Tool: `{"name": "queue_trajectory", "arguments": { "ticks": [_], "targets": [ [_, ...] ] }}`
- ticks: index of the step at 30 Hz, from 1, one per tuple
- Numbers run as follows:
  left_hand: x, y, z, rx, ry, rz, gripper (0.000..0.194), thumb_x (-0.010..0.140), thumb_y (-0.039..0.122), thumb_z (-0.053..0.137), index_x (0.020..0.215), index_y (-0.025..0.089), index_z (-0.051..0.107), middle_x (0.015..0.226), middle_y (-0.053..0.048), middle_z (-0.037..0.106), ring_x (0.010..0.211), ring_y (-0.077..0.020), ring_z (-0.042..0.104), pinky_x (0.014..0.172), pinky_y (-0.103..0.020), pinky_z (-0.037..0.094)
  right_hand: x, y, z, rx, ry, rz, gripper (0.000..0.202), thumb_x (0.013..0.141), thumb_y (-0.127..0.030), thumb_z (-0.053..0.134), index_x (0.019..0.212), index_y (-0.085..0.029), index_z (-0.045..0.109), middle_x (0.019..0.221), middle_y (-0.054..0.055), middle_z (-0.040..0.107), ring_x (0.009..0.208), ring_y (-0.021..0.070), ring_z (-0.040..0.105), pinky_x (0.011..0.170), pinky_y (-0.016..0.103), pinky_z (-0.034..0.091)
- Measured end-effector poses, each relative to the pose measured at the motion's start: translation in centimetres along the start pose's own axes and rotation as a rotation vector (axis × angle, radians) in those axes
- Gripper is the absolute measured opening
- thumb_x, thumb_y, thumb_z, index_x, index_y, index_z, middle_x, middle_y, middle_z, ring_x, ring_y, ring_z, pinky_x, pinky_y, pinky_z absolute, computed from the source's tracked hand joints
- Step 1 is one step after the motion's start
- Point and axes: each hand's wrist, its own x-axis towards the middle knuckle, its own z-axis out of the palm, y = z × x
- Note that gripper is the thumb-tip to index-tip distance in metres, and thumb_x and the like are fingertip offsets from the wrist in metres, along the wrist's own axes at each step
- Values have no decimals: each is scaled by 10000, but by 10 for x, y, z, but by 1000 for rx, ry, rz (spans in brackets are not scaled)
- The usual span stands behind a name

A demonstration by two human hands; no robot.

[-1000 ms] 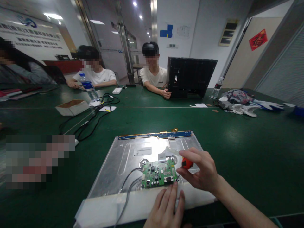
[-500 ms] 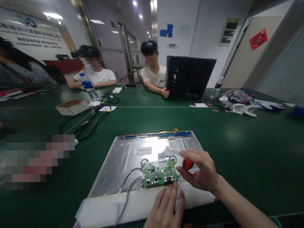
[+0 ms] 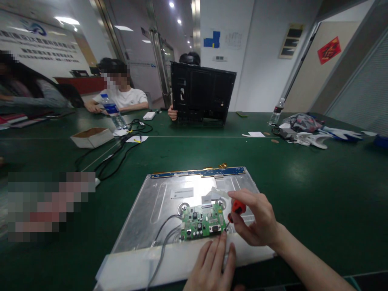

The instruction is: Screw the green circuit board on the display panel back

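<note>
A green circuit board point(image 3: 198, 218) lies on the silver metal back of a display panel point(image 3: 142, 210), with grey cables running from its left side. My right hand point(image 3: 257, 218) grips a red screwdriver point(image 3: 238, 207) between thumb and fingers; its tip points down at the board's lower right corner. My left hand point(image 3: 212, 262) rests with fingers stretched out over the white strip point(image 3: 127, 264) at the panel's near edge, fingertips beside that same corner. A blue strip board point(image 3: 194, 173) runs along the panel's far edge.
Across the green table point(image 3: 318, 194), a person holds up a black frame point(image 3: 204, 93). Another person sits further left. An open box point(image 3: 92, 137), black cables point(image 3: 121, 149) and a bottle point(image 3: 113, 111) stand left; a second bottle point(image 3: 276, 112) and gloves point(image 3: 312, 139) are at right.
The screwdriver handle has turned and tilted slightly in my right hand, whose thumb has shifted. My left hand has stayed in place. The black frame across the table has moved left.
</note>
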Motion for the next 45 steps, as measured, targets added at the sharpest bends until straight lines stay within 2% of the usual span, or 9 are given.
{"name": "queue_trajectory", "arguments": {
  "ticks": [10,13,18,24,30,33,39,43,45],
  "targets": [
    [-1,4,7,7,16,10,516,936,528,430,1215,112,552,1189,-162,618,1089,-270,564,947,-359,381,-1,2,1,28,-21,-3,425,828,-161,510,1246,-174,437,700,-23,614,565,132,575,508,250,442],
    [-3,9,14,-18,166,-99,529,940,541,366,1177,110,559,1161,-175,628,1046,-283,584,932,-390,383,0,1,-2,72,-45,9,484,811,-144,445,1294,-153,418,764,10,632,602,142,601,537,268,473],
    [-1,4,5,-1,13,-14,545,932,560,416,1226,120,548,1168,-153,633,1070,-264,579,939,-355,391,1,-1,-2,35,-14,-11,471,800,-115,467,1268,-153,435,720,0,617,583,143,583,505,257,449],
    [0,-2,-2,14,-14,21,517,951,531,409,1213,113,565,1171,-164,631,1085,-269,572,934,-359,392,-3,4,4,-31,21,-18,376,845,-195,580,1200,-190,457,662,-46,590,518,116,541,491,234,410],
    [-2,4,4,-20,44,-54,524,952,546,384,1196,123,573,1175,-160,634,1070,-275,584,930,-370,400,0,2,-1,12,-35,-14,432,848,-205,503,1272,-172,428,712,-11,628,598,146,607,527,253,459],
    [0,2,0,-7,-4,-7,524,941,543,421,1203,115,569,1177,-157,635,1070,-269,586,928,-358,407,2,0,-3,34,-45,-7,496,809,-158,437,1304,-146,417,788,31,648,650,163,625,548,275,481],
    [1,0,0,8,-9,16,531,932,540,437,1220,110,558,1175,-165,631,1067,-264,584,927,-348,412,0,1,2,-17,25,-13,454,816,-124,515,1258,-191,439,677,-40,598,542,124,554,492,236,428],
    [0,3,5,-1,81,-36,534,953,530,377,1201,97,565,1148,-176,639,1060,-276,586,922,-365,413,-2,3,3,-33,27,-23,377,845,-228,593,1200,-209,469,660,-48,583,517,111,530,494,224,408],
    [0,2,3,6,42,-14,534,949,536,395,1209,103,566,1155,-171,638,1066,-273,586,926,-360,415,-1,3,1,-14,-5,-15,385,856,-243,568,1223,-200,462,682,-31,599,547,123,554,509,234,425]
  ]
}}
